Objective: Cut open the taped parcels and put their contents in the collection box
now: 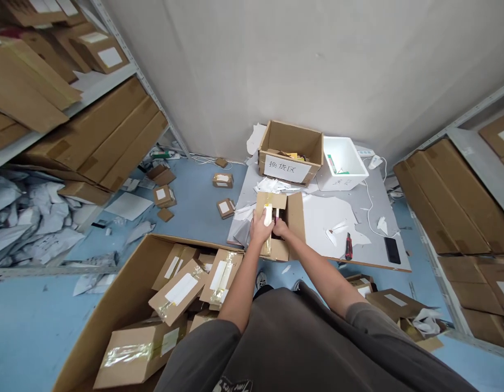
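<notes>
An opened cardboard box (296,218) sits at the front edge of the grey table, one flap folded out to the right. My left hand (259,228) grips its left flap, the fingers beside a white label (268,214). At the dark opening in the middle is my right hand (280,227), its fingers curled and partly inside; what they hold is hidden. A small whitish piece shows just above the right fingers, too small to name. To the right on the table lie a red and black utility knife (349,247) and a black phone (392,250).
Behind the box stand a labelled cardboard carton (290,170) and a white foam bin (344,179). A large carton (113,283) full of taped parcels is at my left. Shelves with boxes (125,130) flank both sides. Small boxes (222,180) lie on the blue floor.
</notes>
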A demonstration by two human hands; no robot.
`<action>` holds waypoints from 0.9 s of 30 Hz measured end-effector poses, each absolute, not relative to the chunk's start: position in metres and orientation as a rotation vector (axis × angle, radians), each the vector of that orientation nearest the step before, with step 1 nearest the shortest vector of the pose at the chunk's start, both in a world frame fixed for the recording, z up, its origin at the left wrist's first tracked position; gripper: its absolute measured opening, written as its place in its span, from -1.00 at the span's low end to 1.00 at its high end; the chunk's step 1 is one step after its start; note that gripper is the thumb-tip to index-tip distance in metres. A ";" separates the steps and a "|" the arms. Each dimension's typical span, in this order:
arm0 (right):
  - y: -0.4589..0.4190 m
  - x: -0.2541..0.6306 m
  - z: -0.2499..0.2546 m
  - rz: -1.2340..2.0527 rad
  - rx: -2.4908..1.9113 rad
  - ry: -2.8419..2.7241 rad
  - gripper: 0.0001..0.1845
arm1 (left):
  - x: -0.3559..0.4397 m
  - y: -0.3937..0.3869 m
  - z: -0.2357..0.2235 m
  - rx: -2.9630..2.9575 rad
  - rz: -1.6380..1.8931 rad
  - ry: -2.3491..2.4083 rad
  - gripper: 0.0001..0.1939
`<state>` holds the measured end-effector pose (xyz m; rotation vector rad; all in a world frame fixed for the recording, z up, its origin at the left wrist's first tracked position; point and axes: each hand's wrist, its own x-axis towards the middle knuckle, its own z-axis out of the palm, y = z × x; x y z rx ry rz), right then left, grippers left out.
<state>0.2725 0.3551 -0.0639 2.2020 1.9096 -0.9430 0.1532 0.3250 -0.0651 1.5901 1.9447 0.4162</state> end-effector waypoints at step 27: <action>0.376 0.350 -0.063 -1.369 2.494 2.215 -0.40 | 0.184 0.302 -0.035 2.173 0.087 1.536 -0.14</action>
